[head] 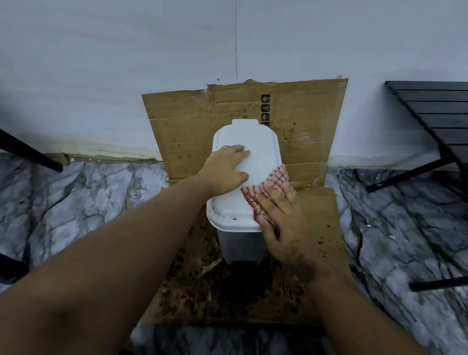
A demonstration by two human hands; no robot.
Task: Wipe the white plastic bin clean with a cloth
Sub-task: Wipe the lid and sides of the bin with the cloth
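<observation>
Cardboard (301, 227) is carrying the white bin (243, 183) by the wall; your left hand (225, 171) is lying flat-fingered on its lid, your right hand (287, 229) is pressing the checked cloth (268, 185) against its right edge, fingers straight.

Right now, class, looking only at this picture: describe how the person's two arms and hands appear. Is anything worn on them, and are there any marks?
Both forearms are bare: no sleeves, gloves, watch or rings show. The left hand looks clean. The right hand has dark, grimy smudges across its back and wrist, like dirt picked up from cleaning. Both arms enter from the bottom of the picture.
</observation>
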